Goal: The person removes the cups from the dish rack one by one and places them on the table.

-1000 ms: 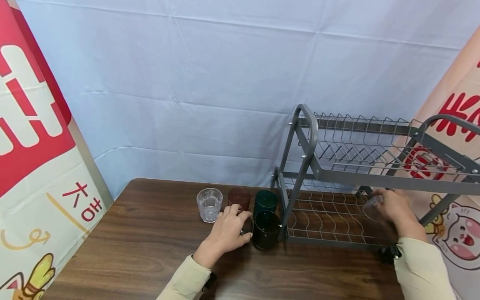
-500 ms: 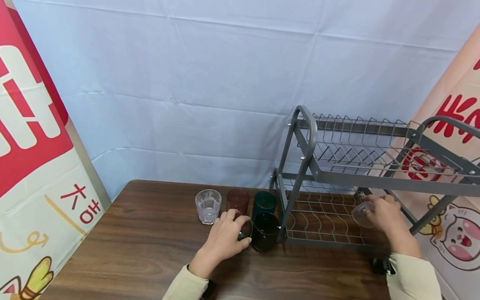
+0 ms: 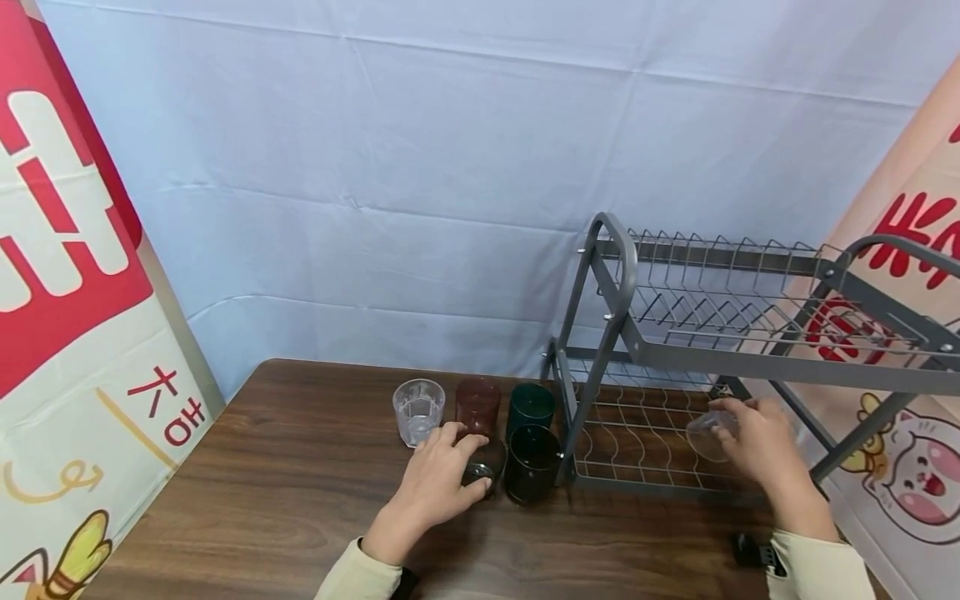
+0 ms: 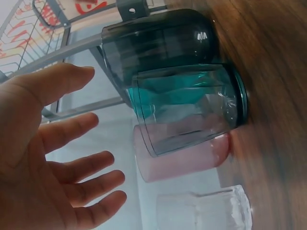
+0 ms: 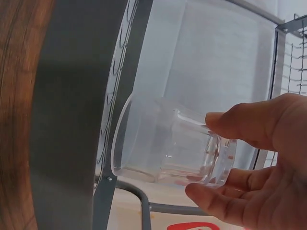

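Observation:
My right hand [image 3: 763, 443] holds a clear plastic cup [image 5: 168, 143] by its base, pinched between thumb and fingers. In the right wrist view the cup is upside down, its mouth toward the lower shelf [image 3: 637, 429] of a grey dish rack. Over the table, my left hand [image 3: 435, 483] has its fingers apart and curves beside a smoky grey cup [image 4: 192, 108]. The left wrist view shows a gap between that cup and the fingertips. Behind it stand a dark cup [image 3: 531, 467], a green cup [image 3: 531, 408], a red cup [image 3: 477, 400] and another clear cup [image 3: 417, 412].
The two-tier dish rack [image 3: 750, 358] takes up the right side, with a wire upper shelf [image 3: 720, 292] and upright side frames. Its left frame stands close to the dark and green cups. A pale cloth [image 3: 375, 208] hangs behind the wooden table [image 3: 262, 500].
My right hand has moved left over the lower shelf with the clear cup. My left hand has drawn back slightly toward the front left, and more of the smoky cup shows.

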{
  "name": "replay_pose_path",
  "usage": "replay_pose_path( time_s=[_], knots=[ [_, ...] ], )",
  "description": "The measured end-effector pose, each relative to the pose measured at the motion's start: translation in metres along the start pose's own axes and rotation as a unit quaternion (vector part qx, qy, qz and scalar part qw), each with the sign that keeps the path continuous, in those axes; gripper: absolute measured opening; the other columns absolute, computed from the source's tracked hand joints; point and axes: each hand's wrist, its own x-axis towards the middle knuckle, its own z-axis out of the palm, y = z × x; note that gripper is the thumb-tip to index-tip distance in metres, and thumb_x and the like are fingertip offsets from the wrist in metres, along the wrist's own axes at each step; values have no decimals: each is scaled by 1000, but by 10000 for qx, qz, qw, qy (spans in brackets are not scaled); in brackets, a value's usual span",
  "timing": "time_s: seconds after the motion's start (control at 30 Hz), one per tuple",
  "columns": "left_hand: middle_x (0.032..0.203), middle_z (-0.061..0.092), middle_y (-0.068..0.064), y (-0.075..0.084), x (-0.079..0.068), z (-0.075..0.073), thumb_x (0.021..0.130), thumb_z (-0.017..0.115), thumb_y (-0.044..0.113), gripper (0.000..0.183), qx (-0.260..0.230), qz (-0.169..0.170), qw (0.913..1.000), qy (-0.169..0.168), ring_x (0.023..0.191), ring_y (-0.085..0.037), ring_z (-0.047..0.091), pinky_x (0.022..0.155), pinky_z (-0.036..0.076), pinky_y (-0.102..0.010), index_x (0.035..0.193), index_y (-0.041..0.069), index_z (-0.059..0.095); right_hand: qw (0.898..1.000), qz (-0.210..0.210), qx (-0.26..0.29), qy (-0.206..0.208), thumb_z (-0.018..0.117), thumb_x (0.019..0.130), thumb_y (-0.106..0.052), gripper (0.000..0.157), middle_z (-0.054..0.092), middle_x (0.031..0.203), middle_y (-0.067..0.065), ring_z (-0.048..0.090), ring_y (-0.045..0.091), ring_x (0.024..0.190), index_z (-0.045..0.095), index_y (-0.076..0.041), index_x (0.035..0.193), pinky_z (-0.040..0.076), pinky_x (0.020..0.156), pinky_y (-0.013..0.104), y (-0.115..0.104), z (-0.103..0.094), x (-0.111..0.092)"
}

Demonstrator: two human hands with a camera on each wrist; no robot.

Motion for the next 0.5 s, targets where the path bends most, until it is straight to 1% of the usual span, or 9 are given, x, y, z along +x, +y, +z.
replay_pose_path(
  time_s=[0.07,0.13,0.27,0.43,0.5],
  knots=[
    [118,50,-12,-1,-1,0,77,72,35,47,-53,48,9999,72,102,-27,49,74,40,-40,118,16,62,9999,-95,47,64,66,77,2,27,46,94,38,40,51,89,60,6,103,31,70,61,-4,0,-2],
    [118,50,-11,-3,-3,0,77,73,35,48,-112,87,9998,157,103,-26,49,75,41,-41,119,16,61,9998,-103,140,64,65,78,2,28,45,96,38,40,51,90,60,6,105,32,68,61,-8,-1,-5],
    [118,51,-11,-7,-7,-2,76,74,34,50,-134,143,9993,309,105,-26,49,77,42,-43,120,16,60,9994,-32,341,57,64,80,1,29,43,103,37,39,51,93,59,5,108,34,66,62,-19,-1,-12],
    [119,51,-10,-13,-11,-5,75,74,35,51,-185,120,9992,319,105,-26,50,78,42,-44,121,17,60,9991,-39,420,110,66,80,-1,31,42,106,38,40,52,95,60,4,110,33,69,64,-30,-1,-19],
    [119,51,-9,-15,-13,-5,76,74,35,51,-253,99,9991,319,104,-25,51,78,42,-44,121,18,60,9988,-100,453,182,67,79,-1,32,42,106,37,41,52,94,60,3,110,33,68,63,-34,-2,-21]
  ],
)
